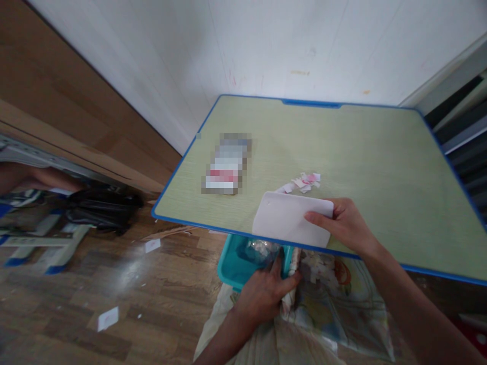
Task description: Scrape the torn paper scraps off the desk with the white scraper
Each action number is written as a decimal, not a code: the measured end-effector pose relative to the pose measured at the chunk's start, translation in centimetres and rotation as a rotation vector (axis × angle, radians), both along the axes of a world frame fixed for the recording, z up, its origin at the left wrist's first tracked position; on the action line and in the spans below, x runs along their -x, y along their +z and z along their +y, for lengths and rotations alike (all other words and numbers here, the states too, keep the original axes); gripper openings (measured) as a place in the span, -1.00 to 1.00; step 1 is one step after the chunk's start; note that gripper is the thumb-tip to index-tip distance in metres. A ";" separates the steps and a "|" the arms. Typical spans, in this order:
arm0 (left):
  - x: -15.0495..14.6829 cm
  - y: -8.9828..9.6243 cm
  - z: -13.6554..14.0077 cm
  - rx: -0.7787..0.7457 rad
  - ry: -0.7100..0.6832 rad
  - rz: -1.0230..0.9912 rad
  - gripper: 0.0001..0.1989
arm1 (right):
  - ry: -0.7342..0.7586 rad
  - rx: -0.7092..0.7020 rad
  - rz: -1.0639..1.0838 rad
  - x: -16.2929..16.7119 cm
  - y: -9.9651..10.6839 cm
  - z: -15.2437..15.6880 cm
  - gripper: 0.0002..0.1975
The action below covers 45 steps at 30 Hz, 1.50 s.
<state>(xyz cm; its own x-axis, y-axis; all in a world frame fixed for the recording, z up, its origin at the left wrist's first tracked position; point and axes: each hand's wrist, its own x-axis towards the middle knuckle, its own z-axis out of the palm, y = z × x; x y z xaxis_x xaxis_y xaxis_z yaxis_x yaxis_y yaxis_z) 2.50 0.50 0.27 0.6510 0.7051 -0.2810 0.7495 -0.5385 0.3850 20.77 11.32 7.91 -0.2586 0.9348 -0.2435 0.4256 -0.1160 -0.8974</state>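
White card [285, 218] pinched in right hand [344, 223] by the table [380, 167]'s near edge, kinda hiding paper scraps [306, 182]; left hand [262, 296] is at the teal bin [233, 264], can't tell if gripping.

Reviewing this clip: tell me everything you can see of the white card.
The white card is a plain, roughly rectangular piece with rounded upper corners and a small mark near its upper left one. It looks like stiff paper or thin plastic and appears flat. The right hand grips its right side, thumb on the visible face. It sits at the front edge of the table, just nearer than the paper scraps; whether it touches either is unclear.
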 end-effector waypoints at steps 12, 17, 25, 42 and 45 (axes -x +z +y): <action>0.0 0.1 -0.2 -0.012 -0.005 0.027 -0.39 | -0.189 -0.036 0.240 -1.9 1.5 1.7 -0.85; 0.0 -0.1 -0.1 -0.003 -0.010 0.037 -0.37 | -0.380 -0.167 0.422 -7.0 2.0 6.7 -0.87; 0.0 0.1 -0.2 0.016 0.003 0.112 -0.30 | -0.555 -0.194 0.362 -10.7 -0.7 10.3 -0.74; 0.2 -0.4 -0.4 0.041 -0.006 0.147 -0.25 | -0.463 -0.136 0.200 -10.6 0.8 8.9 -0.73; 0.3 -0.5 -0.5 0.033 0.000 0.141 -0.27 | -0.450 -0.122 0.159 -10.3 0.9 8.9 -0.73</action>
